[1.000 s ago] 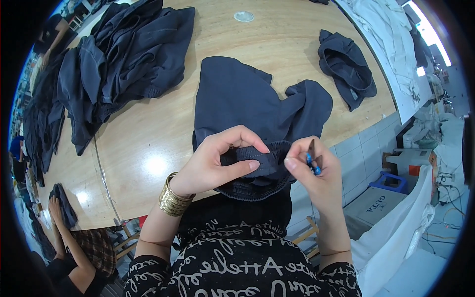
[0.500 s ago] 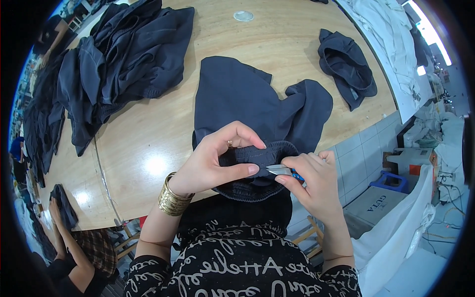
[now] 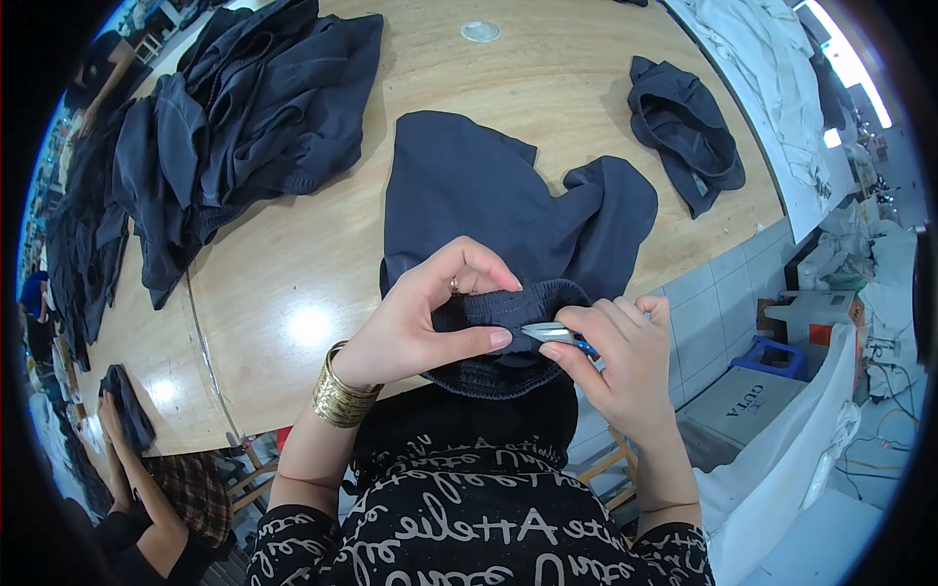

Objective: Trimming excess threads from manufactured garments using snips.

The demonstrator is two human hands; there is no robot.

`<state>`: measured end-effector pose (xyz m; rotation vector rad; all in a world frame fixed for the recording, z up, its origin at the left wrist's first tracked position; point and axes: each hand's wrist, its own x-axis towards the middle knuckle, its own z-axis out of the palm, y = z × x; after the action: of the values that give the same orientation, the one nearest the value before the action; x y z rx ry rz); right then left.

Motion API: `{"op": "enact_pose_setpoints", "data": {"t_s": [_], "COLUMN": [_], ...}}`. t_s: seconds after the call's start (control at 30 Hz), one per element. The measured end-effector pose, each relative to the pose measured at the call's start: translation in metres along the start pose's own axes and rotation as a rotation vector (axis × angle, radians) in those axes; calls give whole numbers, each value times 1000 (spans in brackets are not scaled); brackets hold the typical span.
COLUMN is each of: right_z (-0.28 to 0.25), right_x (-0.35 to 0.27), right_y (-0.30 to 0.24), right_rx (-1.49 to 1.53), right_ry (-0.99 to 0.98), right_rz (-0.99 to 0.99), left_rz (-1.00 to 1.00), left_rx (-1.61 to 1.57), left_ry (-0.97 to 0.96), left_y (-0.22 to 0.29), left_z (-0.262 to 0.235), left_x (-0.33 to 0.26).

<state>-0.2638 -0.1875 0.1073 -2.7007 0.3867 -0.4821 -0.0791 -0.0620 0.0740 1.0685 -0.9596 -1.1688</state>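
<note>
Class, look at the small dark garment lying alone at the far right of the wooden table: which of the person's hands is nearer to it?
Right. The right hand, holding small snips, sits below and left of the small dark garment. The left hand, pinching the waistband, lies farther left.

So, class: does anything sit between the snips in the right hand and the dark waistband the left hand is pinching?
Nothing visible does. The left hand pinches the waistband of the dark garment, and the right hand brings the snips up against it, tip by the left thumb. No other cloth lies between them.
</note>
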Motion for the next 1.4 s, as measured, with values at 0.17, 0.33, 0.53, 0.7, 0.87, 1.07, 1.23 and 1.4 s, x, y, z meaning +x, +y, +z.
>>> {"op": "enact_pose_setpoints", "data": {"t_s": [0.17,0.33,0.53,0.7,0.87,1.07,1.23,1.4], "right_z": [-1,-3,-4,-3,-4,-7,-2,4], "right_x": [1,3,3,3,3,3,2,-1], "right_y": [-2,-4,-4,-6,-8,-11,-10,-6], "right_rx": [-38,-52,-47,-20,-30,-92,-99,346], "right_ry": [0,-7,-29,-25,-24,-22,-11,-70], "right_rz": [-14,-24,-13,25,31,30,34,263], "left_rz": [14,24,36,34,33,18,9,32], "left_rx": [24,27,67,86,83,98,99,81], "left_ry": [-1,-7,-3,0,-2,11,11,10], "left_y": [-1,0,0,2,2,2,2,1], "left_z": [0,0,0,0,1,3,3,3], "left_x": [-1,-1,-1,-1,-1,-2,-1,0]}}
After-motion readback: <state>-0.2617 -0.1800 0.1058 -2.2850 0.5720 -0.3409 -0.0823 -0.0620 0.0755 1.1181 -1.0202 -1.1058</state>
